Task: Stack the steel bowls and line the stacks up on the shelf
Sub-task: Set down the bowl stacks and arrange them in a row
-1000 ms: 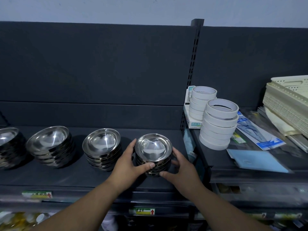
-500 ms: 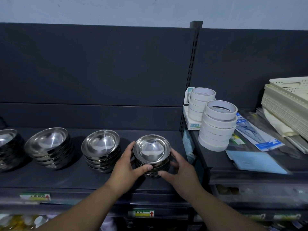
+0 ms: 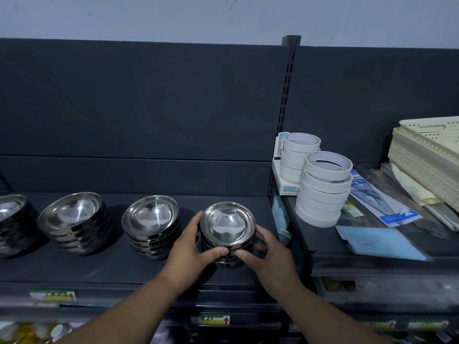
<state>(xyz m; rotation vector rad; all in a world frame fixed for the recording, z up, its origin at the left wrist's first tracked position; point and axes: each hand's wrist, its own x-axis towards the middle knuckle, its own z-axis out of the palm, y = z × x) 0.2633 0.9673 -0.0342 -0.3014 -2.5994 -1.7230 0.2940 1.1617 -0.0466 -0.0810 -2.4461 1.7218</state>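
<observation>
Left hand (image 3: 190,244): curled around the left side of the right stack (image 3: 227,232), thumb on its front, grasping. Right hand (image 3: 269,249): curled around the right side of the same stack, thumb on its front near the left thumb, grasping. Right stack: several nested steel bowls, polished, rims aligned, resting on the dark shelf (image 3: 99,266) near its right end. Middle stack (image 3: 151,223): just beside the left hand, slightly tilted. Left stack (image 3: 72,219): further left, tilted. Fourth stack (image 3: 11,217): cut off by the left edge.
</observation>
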